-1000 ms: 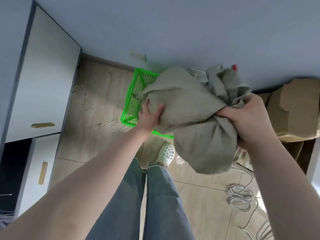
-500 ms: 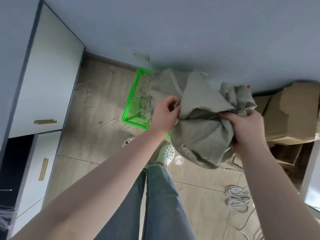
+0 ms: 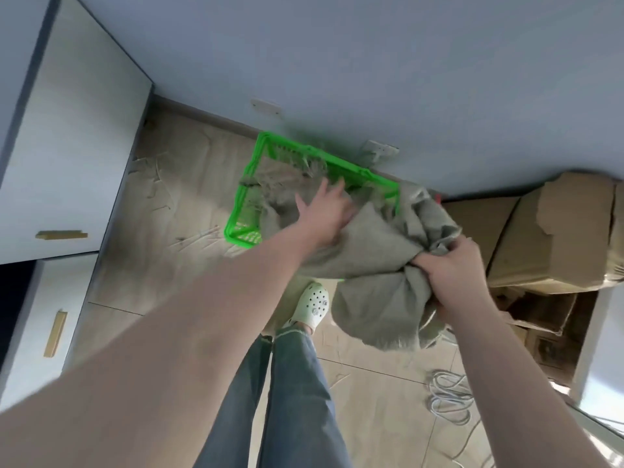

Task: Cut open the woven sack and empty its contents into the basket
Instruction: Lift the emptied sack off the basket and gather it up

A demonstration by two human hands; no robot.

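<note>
A: Grey-green woven cloth, bunched tight in the right hand. The fingers are curled round a gathered neck of the sack, with the cloth bulging out on both sides of the fist.

B: And the left hand?

A: It lies on the sack's far end with fingers straight and spread, pressing on the cloth rather than clutching it. That end hangs over the basket.

B: Where is the sack as a whole, taking the basket as the mark?

A: It is held in the air, stretched from above the basket's middle out past its right rim, and its lowest fold droops on the near right side of the basket. Whether the cloth touches the rim I cannot tell.

B: Anything in the basket?

A: Pale, fibrous stuff lies inside against its far wall; the blur hides what it is.

B: Around the basket?

A: The green basket sits on a wood-look floor against the wall. Near side of it stands a white clog below jeans. To its right are cardboard boxes, to its near right a coiled white cable, and to its left white cabinets with brass handles.
</note>
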